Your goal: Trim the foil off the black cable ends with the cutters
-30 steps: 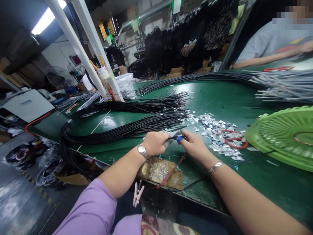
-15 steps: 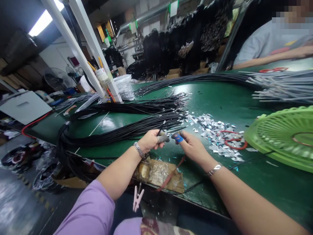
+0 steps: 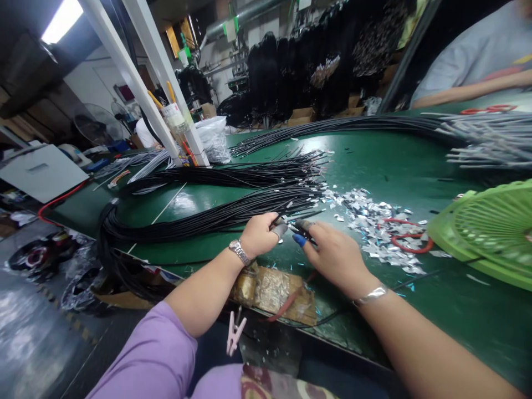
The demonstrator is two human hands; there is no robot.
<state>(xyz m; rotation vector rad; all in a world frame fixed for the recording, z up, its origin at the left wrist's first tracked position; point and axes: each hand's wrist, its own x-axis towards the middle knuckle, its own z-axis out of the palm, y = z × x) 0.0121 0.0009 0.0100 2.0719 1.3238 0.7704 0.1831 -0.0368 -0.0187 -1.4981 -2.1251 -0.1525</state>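
Observation:
My left hand [image 3: 262,237], with a grey cover on a finger, is closed on a black cable [image 3: 274,223] whose end points toward the right hand. Just to its right, my right hand [image 3: 334,252] is closed, with a blue cover on the thumb and a dark one on a finger. Something dark and thin shows beneath its fingers, too small to identify. The fingertips of both hands are close but apart. A thick bundle of black cables [image 3: 195,226] lies just beyond the left hand, its stripped ends toward the right.
Silvery scraps [image 3: 372,221] and red-handled scissors [image 3: 411,248] lie right of my hands, beside a green fan [image 3: 490,233]. A tape-covered board [image 3: 270,288] and pink clothespin [image 3: 235,332] are at the near edge. Grey-ended cables [image 3: 490,138] lie before a co-worker's arm [image 3: 477,91].
My right hand has turned more palm-down, its fingers now reaching over toward the left hand's cable end. The left hand stays closed on the cable. The view has shifted slightly.

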